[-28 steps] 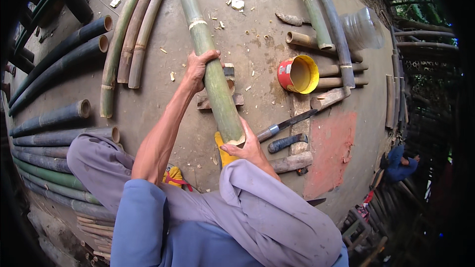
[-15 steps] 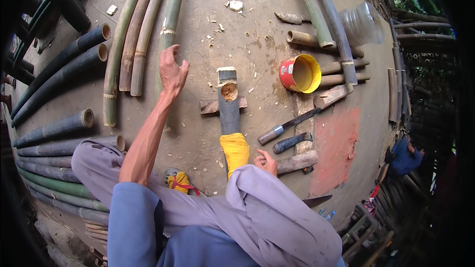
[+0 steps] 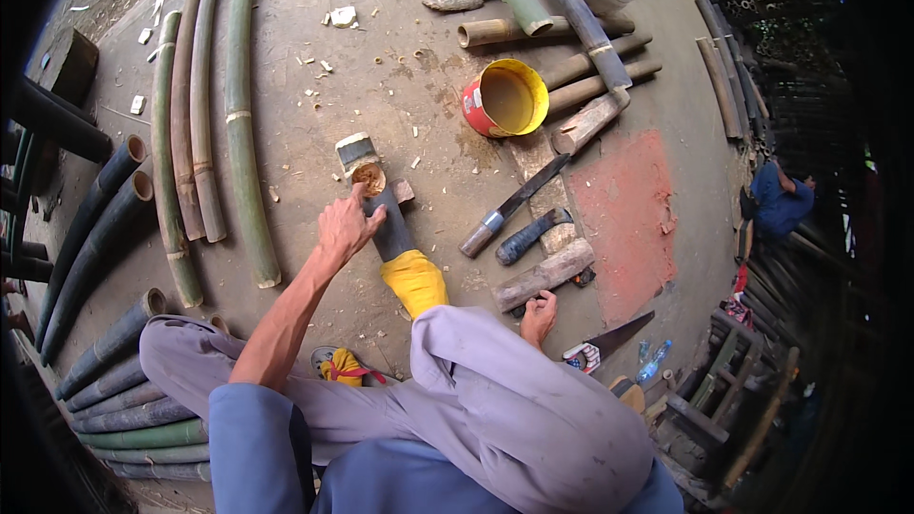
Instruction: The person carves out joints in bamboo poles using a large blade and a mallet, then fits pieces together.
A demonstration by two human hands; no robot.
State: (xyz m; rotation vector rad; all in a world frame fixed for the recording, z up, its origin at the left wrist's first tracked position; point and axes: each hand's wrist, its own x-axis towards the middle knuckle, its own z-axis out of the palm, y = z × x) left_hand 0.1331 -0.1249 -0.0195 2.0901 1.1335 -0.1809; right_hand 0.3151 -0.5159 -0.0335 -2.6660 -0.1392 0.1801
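A dark bamboo piece (image 3: 391, 231) with a carved hollow near its far end points away from me, propped on a small wood block (image 3: 403, 192). What looks like my foot in a yellow covering (image 3: 415, 283) presses on its near part. My left hand (image 3: 348, 229) is open over the bamboo, index finger stretched to the hollow's near edge. Beside my right knee, my right hand (image 3: 539, 319) has loosely bent fingers at the lower side of a round wooden billet (image 3: 545, 274), not wrapped round it. Beyond the billet lie a dark-handled tool (image 3: 533, 236) and a long-bladed knife (image 3: 512, 207).
A red and yellow tin (image 3: 505, 98) holds brownish liquid. Long bamboo poles (image 3: 243, 133) lie at left, and more bamboo sections (image 3: 495, 32) at far right. A saw (image 3: 619, 336) and plastic bottle (image 3: 654, 360) are right of my knee. Another person (image 3: 783, 205) sits far right.
My view has turned to the right. My left hand has come from the left of the bamboo to its hollow. My right hand has moved to the wooden billet's lower side.
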